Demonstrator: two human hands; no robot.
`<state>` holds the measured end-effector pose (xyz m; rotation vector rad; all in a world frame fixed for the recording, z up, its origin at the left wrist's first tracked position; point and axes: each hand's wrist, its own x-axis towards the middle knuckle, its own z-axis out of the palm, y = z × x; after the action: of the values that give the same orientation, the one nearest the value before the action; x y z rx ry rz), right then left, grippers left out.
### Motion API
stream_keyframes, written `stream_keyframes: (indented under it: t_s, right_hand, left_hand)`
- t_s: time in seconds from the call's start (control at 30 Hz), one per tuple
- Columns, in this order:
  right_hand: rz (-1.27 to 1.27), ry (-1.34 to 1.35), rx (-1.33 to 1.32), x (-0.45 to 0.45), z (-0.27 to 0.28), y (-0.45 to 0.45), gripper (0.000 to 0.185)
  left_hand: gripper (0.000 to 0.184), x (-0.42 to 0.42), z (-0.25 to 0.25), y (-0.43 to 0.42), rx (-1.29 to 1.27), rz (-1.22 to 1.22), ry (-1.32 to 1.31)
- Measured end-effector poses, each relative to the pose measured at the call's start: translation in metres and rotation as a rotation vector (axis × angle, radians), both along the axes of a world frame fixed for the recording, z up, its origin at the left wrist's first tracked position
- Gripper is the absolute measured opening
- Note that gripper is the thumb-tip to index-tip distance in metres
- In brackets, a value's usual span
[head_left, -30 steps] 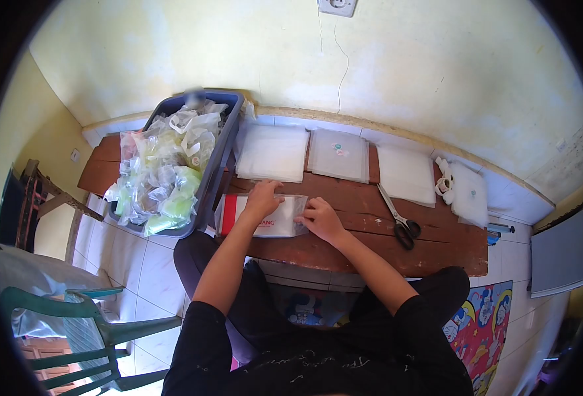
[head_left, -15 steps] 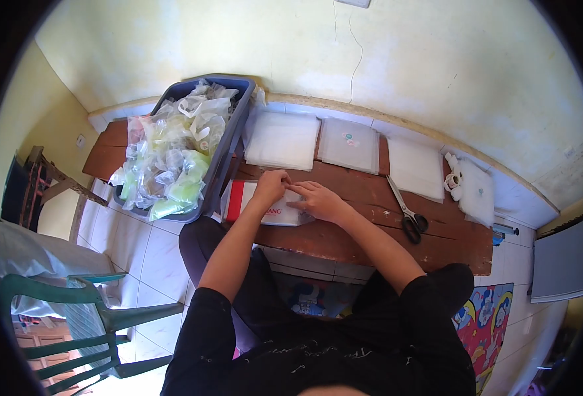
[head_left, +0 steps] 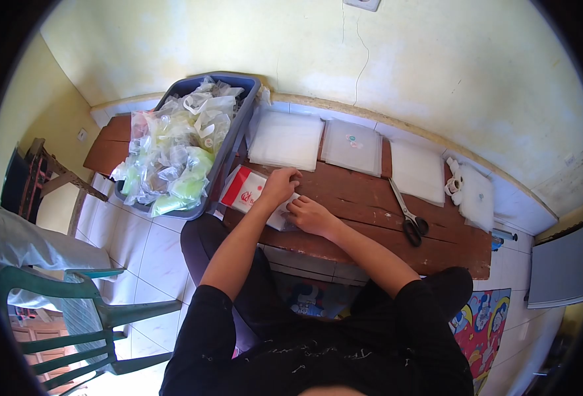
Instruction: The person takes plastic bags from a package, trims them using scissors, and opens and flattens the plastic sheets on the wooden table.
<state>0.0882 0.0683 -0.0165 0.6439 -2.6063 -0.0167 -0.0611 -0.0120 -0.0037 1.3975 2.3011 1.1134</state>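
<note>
A white packet with a red band and red print [head_left: 245, 191] lies at a slant on the brown wooden bench, in what looks like clear plastic. My left hand [head_left: 279, 187] bends over its upper right side, fingers curled at the edge. Close beside it, my right hand [head_left: 311, 214] grips the packet's right end with bent fingers. Both hands hide that end, so the exact pinch of each cannot be made out. Scissors with black handles [head_left: 408, 218] lie to the right of my hands.
A grey tub [head_left: 229, 158] heaped with crumpled plastic bags [head_left: 179, 148] stands at the left. Along the wall lie stacks of clear plastic bags [head_left: 285, 138] and a white roll [head_left: 454, 181]. A green plastic chair [head_left: 100, 310] is at lower left.
The packet has turned from nearly straight to slanted, its left end tipping up. My right hand has moved down and left, apart from my left hand, its fingers now more curled.
</note>
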Motion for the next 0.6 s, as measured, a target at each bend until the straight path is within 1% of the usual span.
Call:
stream_keyframes:
  t_s: [0.13,0.2,0.27,0.33,0.37,0.43,0.47,0.53,0.6]
  right_hand:
    - [-0.036,0.080,-0.014,-0.005,0.000,-0.005,0.011]
    - [-0.050,0.133,-0.017,-0.008,0.000,-0.005,0.009]
    - [-0.058,0.187,-0.026,-0.010,0.001,-0.005,0.007]
    - [-0.039,0.173,-0.157,-0.010,0.002,-0.002,0.005]
    - [-0.040,0.172,-0.156,-0.009,0.001,0.000,0.005]
    - [-0.040,0.067,-0.329,-0.007,0.001,0.005,0.007]
    - [-0.041,0.069,-0.328,-0.006,0.001,0.006,0.007]
    - [-0.076,0.138,-0.453,-0.004,0.003,0.006,0.012]
    - [-0.082,0.175,-0.437,-0.003,0.005,0.009,0.013]
  left_hand:
    - [0.022,0.000,0.004,0.000,-0.007,-0.017,-0.023]
    - [0.022,0.001,0.012,0.001,-0.144,-0.009,-0.091]
    - [0.022,-0.001,0.012,0.000,-0.167,-0.045,-0.119]
    - [0.022,-0.005,0.010,0.000,-0.192,-0.081,-0.151]
    - [0.021,-0.007,0.009,0.000,-0.190,-0.104,-0.164]
    - [0.021,-0.008,0.009,-0.001,-0.188,-0.129,-0.177]
    - [0.021,-0.007,0.011,-0.002,-0.190,-0.132,-0.158]
    - [0.021,-0.007,0.013,-0.003,-0.191,-0.134,-0.139]
    - [0.022,-0.007,0.013,-0.003,-0.201,-0.147,-0.134]
